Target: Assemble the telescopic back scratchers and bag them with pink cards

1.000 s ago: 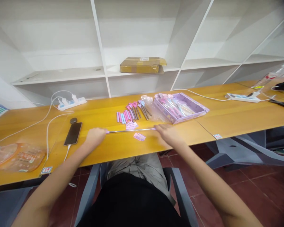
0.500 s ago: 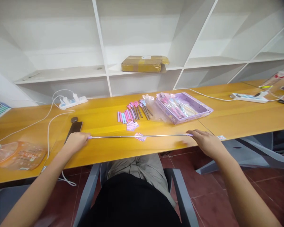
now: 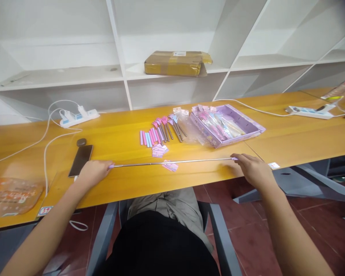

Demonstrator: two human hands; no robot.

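Observation:
A telescopic back scratcher (image 3: 189,161) is stretched out level above the table's front part, its thin metal rod spanning the gap between my hands. My left hand (image 3: 95,172) is closed around its purple end at the left. At the other end, my right hand (image 3: 253,168) pinches the purple tip, most of which the fingers hide. Beyond the rod lie several short back scratchers (image 3: 169,128) with pink, purple and blue claw heads. Beside them is a row of pink, purple and blue handle sleeves (image 3: 151,137). Small printed cards (image 3: 160,150) lie in front, with another card (image 3: 170,166) under the rod.
A purple box (image 3: 241,119) holds bagged back scratchers, with clear plastic bags (image 3: 186,126) beside it. A phone (image 3: 82,159) lies near my left hand. Power strips (image 3: 79,118) with white cables stand at both sides. A cardboard box (image 3: 174,64) sits on the shelf.
The camera view has shifted slightly. Both hands keep hold of the back scratcher, and the rod looks slightly longer, its right end a little higher.

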